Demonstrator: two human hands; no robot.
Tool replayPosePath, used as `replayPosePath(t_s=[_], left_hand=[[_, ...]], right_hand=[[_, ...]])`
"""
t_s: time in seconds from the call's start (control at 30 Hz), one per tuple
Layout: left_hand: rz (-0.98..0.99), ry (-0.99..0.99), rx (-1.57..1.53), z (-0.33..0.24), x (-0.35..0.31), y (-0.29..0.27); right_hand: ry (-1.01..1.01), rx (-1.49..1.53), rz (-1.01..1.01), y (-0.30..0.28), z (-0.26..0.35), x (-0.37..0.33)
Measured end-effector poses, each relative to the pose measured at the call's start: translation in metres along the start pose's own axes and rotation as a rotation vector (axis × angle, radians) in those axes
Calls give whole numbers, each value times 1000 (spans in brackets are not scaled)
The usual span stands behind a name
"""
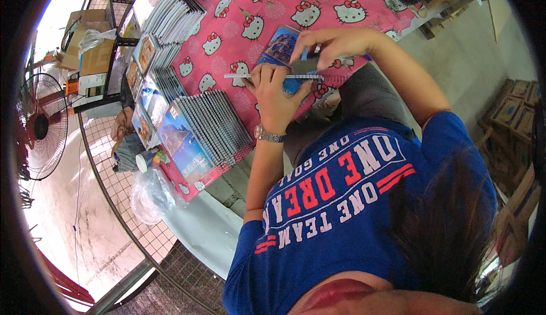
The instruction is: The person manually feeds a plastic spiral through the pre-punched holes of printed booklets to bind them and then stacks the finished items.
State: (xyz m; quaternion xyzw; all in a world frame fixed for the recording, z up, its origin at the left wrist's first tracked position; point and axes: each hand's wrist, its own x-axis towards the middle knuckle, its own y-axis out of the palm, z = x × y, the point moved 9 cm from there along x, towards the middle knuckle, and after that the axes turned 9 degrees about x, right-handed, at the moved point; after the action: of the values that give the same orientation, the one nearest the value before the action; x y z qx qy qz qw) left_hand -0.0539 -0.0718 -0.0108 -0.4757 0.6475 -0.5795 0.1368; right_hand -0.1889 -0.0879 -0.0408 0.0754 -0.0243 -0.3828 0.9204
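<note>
My left hand [274,96], a metal watch on its wrist, is closed on a spiral notebook [236,77] seen nearly edge-on near the table's front edge. The fingers lie over its far side and the thumb is on the near side. My right hand [338,45] curves over a dark grey block-like piece [307,64] just above the notebook's right part; its exact kind is unclear. A blue-covered notebook with a mountain picture [282,43] lies on the table beyond my hands.
A pink patterned cloth covers the table [219,42]. Stacked spiral notebooks [213,124] line its left side, with a taller pile [173,16] at the far left. A paper cup [142,162], clear plastic bag [152,197] and fan [42,126] are further left. Boxes [512,110] stand at right.
</note>
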Motion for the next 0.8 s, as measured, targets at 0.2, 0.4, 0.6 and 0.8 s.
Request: replayPosePath(t_s=[0.2,0.4,0.6,0.8], left_hand=[[40,-27,-14,4,-2,1],[46,-50,-49,7,-3,1],[43,-108,-71,12,-6,4],[73,-71,44,17,1,-3]], right_hand=[[-138,447,113,13,13,3],[39,-174,-15,1,8,7],[6,160,98,10,6,11],[62,-373,17,-3,-1,27]])
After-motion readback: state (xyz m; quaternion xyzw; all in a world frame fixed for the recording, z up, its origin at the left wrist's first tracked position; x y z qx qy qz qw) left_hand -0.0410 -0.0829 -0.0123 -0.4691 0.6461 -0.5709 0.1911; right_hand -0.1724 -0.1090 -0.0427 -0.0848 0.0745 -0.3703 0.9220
